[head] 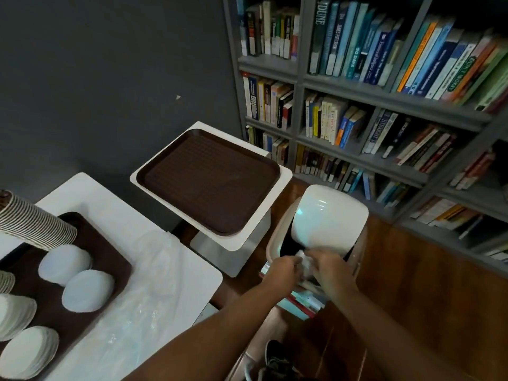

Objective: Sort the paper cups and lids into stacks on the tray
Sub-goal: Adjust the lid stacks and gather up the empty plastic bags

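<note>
head view: book spines (pixel 319 37) on bookshelf (pixel 384 92) read "dune", "90 days", "don't worry". left hand (pixel 283 268) and right hand (pixel 330 266) both pinch crumpled white wrapper (pixel 305 259) in fingers over open bin (pixel 316 243), lid flipped up. lid stacks (pixel 88 290) and cup stack (pixel 35 226) on tray (pixel 115 259) at near worktop's (pixel 170 273) left edge. second tray (pixel 209 180) bare on far worktop. clear plastic along near worktop's right edge.

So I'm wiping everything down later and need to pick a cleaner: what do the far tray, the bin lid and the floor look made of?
The far tray looks like moulded brown plastic, matte, with a fine grid texture and a raised rim. The bin lid seems glossy white plastic, going by its smooth curve and bright reflections. The floor appears to be varnished wood or wood-look laminate: reddish-brown grain with a sheen.
</note>
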Tool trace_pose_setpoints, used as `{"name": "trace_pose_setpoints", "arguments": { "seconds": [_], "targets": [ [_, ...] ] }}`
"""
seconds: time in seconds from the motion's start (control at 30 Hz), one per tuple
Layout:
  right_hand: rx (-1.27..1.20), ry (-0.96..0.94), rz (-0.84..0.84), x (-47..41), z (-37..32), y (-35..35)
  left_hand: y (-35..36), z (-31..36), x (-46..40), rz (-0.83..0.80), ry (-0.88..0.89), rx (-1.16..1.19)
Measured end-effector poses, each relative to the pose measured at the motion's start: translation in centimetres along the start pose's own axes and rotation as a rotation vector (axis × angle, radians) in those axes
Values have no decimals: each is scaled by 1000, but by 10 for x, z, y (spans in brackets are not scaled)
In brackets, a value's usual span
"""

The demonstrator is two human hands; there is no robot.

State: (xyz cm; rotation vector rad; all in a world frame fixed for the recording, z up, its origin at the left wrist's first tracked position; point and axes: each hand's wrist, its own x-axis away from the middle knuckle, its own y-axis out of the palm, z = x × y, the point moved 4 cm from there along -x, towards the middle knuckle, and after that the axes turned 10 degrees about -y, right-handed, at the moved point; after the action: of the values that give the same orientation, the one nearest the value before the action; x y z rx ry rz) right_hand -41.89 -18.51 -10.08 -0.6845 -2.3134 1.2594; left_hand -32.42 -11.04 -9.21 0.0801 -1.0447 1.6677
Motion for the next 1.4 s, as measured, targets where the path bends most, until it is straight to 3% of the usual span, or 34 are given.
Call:
{"name": "trace_pose_setpoints", "arguments": {
  "seconds": [0.17,0.3,0.5,0.63,0.83,1.0,1.17,1.4],
  "targets": [
    [-21,32,-75,-2,-1,5,1,-3,-1,-18,38,27],
    [-55,16,38,-5,-14,-3,-8,-7,0,39,35,38],
    [-87,-101,101,-21,-67,-10,-52,-26,20,345,54,161],
    [-131,-287,101,-32,-122,-4,-85,-55,46,555,25,227],
    [-218,-472,-31,-42,-209,29,-141,-113,102,840,-6,217],
    [-213,-643,-173,-37,-269,65,-166,-173,147,977,-98,260],
    [-151,-794,-368,-20,-317,103,-172,-224,188,1010,-174,284],
    [189,-947,-581,-3,-339,149,-150,-276,220,787,-283,230]
  ]
}}
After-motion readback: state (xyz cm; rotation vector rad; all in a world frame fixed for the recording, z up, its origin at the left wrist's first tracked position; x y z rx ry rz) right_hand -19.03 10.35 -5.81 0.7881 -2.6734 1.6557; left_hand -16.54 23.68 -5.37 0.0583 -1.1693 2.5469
